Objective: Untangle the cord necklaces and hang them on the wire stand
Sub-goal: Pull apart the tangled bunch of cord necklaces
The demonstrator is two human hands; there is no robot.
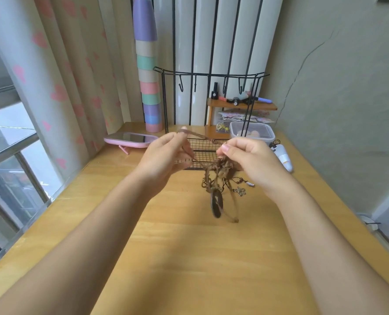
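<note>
A tangled bunch of brown cord necklaces [218, 176] hangs in the air above the wooden table [189, 246], with a dark oval pendant and a metal flower charm [240, 191] dangling from it. My left hand [166, 155] grips one brown cord, which loops over its raised fingers and runs down into the tangle. My right hand [250, 160] pinches the top of the tangle between thumb and fingers. Behind both hands stands the black wire stand [211, 75], whose top bar has several bare hooks and whose mesh base sits on the table.
A stack of pastel cups [149, 87] rises at the back left beside a pink mirror [131, 140]. Back right hold a small wooden shelf [241, 105] with bottles, a clear plastic box [252, 133] and a white device [283, 156]. Curtains and a window line the left.
</note>
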